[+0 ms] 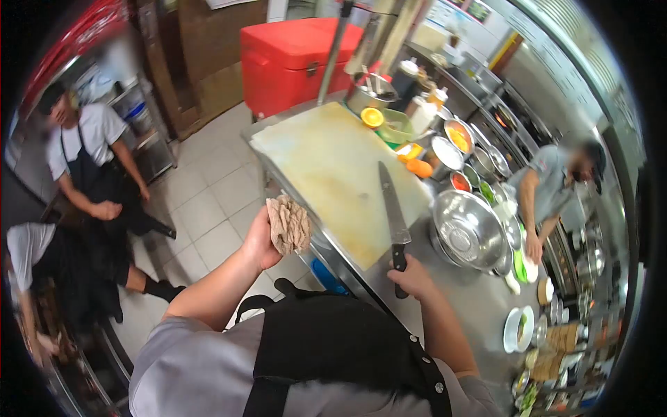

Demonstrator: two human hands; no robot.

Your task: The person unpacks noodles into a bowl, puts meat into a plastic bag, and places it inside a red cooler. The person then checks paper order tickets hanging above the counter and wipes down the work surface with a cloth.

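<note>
A crumpled brown cloth (289, 225) is gripped in my left hand (261, 242), held out just off the near edge of the cutting board (313, 160). My right hand (415, 278) is closed around the black handle of a large kitchen knife (392, 205). The knife's long blade points away from me over the right part of the board. The board is pale, with yellowish stains. To the right of the blade stands a big metal mixing bowl (469, 229). An orange carrot-like piece (419, 168) lies beyond the blade's tip.
A cut orange (372, 117), a green bowl (396, 128), squeeze bottles (422, 115) and several metal containers line the counter's far side. A red cooler (299, 62) stands behind the board. One co-worker (556, 184) works at the right; other people (90, 153) are at the left.
</note>
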